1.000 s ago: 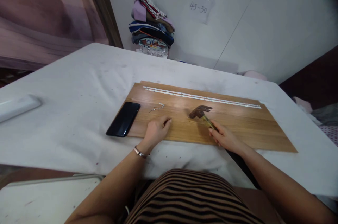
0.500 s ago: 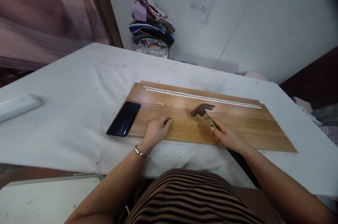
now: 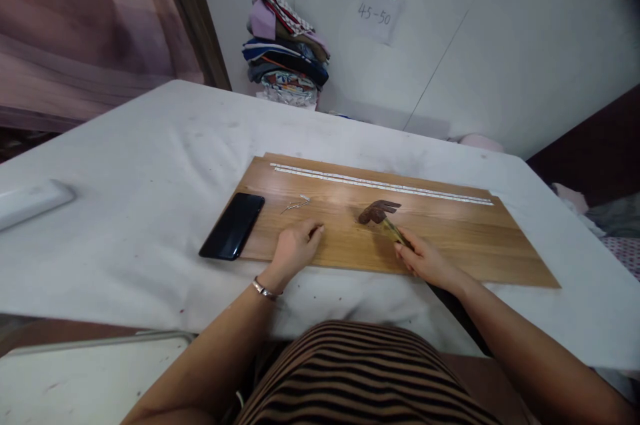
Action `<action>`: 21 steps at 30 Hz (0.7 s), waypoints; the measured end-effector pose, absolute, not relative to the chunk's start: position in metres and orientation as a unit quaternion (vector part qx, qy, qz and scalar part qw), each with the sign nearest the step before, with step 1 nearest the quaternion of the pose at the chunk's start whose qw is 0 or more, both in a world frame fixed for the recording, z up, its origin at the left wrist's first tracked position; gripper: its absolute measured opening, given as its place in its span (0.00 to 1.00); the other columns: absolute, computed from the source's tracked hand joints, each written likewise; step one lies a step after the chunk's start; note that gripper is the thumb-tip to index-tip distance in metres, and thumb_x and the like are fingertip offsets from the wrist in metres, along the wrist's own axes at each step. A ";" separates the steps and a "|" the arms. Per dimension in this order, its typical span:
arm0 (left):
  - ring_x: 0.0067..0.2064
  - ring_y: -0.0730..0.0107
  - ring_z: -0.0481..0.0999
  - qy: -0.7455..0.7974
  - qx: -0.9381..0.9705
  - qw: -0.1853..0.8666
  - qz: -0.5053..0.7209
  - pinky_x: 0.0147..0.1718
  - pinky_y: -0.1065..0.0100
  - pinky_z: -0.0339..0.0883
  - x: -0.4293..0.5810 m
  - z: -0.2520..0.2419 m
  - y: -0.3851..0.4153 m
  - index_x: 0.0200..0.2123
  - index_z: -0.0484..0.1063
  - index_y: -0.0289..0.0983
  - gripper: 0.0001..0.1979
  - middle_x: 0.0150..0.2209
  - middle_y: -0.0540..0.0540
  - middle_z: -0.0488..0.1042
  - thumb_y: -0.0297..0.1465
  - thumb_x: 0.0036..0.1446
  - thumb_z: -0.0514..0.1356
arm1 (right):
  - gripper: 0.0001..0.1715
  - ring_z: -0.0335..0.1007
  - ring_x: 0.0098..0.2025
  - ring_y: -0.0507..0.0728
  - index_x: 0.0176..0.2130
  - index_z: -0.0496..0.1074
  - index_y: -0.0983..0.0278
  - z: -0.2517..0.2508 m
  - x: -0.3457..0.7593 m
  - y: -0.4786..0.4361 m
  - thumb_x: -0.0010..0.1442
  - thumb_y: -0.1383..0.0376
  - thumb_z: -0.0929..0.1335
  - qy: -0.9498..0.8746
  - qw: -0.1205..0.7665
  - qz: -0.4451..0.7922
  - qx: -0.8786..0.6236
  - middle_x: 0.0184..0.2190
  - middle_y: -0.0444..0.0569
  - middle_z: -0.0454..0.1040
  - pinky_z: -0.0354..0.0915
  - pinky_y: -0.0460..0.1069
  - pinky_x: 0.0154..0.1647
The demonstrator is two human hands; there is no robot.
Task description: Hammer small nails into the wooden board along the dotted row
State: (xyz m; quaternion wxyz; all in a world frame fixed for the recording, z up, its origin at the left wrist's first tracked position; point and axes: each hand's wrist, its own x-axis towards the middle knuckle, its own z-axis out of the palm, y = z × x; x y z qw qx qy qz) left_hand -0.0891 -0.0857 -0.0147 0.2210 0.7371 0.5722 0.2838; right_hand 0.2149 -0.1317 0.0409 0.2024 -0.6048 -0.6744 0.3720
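A brown wooden board lies flat on the white-covered table. My right hand is wrapped round the handle of a claw hammer. The rusty hammer head is low over the middle of the board, with small dark marks around it; I cannot tell whether it touches the wood. On the board's near left part rests my left hand, its fingers curled closed. What they hold, if anything, is hidden. Just beyond that hand lie several loose nails. Two white ruler strips run along the board's far side.
A black phone overlaps the board's left edge. On the white tablecloth at far left is a white rounded object. Folded cloth is stacked by the wall behind the table. Handwritten papers hang on the wall.
The hammer head has come down slightly and a little to the left, tilting in my right hand. My left hand stays in place on the board. The view has shifted slightly.
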 end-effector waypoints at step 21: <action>0.42 0.63 0.81 0.578 0.737 0.218 0.275 0.43 0.66 0.72 -0.088 -0.011 -0.086 0.42 0.78 0.42 0.13 0.40 0.48 0.83 0.36 0.64 0.54 | 0.26 0.58 0.21 0.50 0.59 0.65 0.63 0.038 0.215 -0.133 0.64 0.56 0.63 -0.626 0.213 0.427 -0.617 0.26 0.42 0.66 0.57 0.46 0.20</action>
